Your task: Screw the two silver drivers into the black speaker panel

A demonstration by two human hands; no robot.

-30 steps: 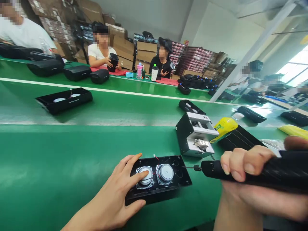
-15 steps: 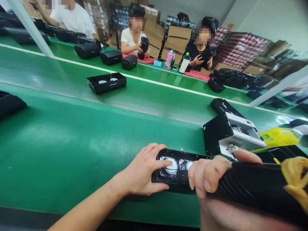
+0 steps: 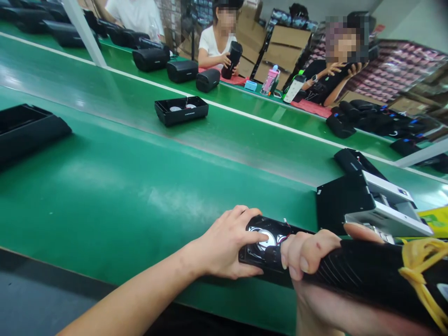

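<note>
A black speaker panel (image 3: 261, 254) with round silver drivers lies on the green table near its front edge. My left hand (image 3: 224, 242) grips its left end, thumb along the near edge and fingers over a driver. My right hand (image 3: 315, 261) is wrapped round a black electric screwdriver (image 3: 364, 275), held low over the panel's right half and hiding it. Yellow bands (image 3: 420, 266) wrap the tool's rear.
A black-and-white screw feeder box (image 3: 367, 205) stands right of the panel. A black housing (image 3: 24, 130) lies at far left, another open housing (image 3: 182, 109) on the belt. Across the belt, people sit with black speakers (image 3: 182, 71), bottles and cardboard boxes.
My right hand has brought the screwdriver from the right of the panel to over its right half. The camera has swung left and down; my left hand stays on the panel.
</note>
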